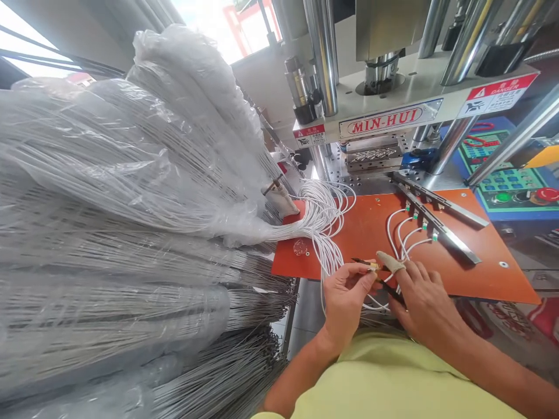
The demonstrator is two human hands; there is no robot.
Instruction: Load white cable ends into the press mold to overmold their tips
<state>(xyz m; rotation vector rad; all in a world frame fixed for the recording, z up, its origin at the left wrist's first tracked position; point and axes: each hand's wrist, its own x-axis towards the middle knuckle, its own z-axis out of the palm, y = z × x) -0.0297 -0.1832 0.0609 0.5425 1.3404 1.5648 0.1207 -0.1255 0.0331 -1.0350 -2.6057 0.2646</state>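
At the near edge of the orange board (pixel 362 224), both hands work close together, fingertips just over the board, wrists off it toward the body. Left hand (pixel 347 291): narrow pinch, thumb and finger closed on a small yellowish part (pixel 374 266). Right hand (pixel 421 294): curled round a dark thin tool (pixel 393 291), light cover (pixel 390 262) on one finger, fingertips right beside the part. Exact contact between tool and part too small to tell.

Board's left end is crowded: loose white cables (pixel 321 215) pile over it, and some hang past the near edge by the left hand. Plastic-wrapped bundles (pixel 174 145) take up the whole left side, so not much elbow room there. Middle of board is bare between the cable pile and four white leads (pixel 395 230), whose green-and-white ends (pixel 425 226) sit along the nearer of two metal bars (pixel 454 244). Bars lie slantwise, far ends by the press (pixel 379 110). Bare strip right of the bars, out to the board's right edge. Control box (pixel 509 169) sits beyond the far right corner, green and red buttons facing up.
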